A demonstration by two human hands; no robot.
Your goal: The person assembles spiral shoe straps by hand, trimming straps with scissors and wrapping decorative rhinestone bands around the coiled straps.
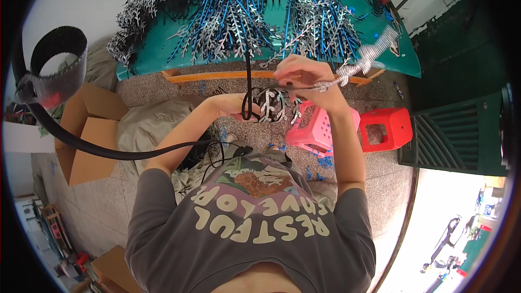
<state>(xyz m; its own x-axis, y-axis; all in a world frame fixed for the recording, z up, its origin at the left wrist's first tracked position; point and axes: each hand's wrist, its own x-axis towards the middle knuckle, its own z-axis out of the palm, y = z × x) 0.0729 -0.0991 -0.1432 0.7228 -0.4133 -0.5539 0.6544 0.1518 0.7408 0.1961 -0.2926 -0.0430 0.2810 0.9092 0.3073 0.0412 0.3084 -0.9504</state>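
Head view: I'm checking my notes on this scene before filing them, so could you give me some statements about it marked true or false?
1. The red stool stands to the right of the pink stool. True.
2. The tabletop is yellow. False: it is green.
3. Blue-stemmed silver sprays lie on the tabletop. True.
4. The left hand hangs down by the person's side. False: it is raised in front, at the black coil with silver leaves.
5. The large open cardboard box is on the person's right. False: it is on the person's left.
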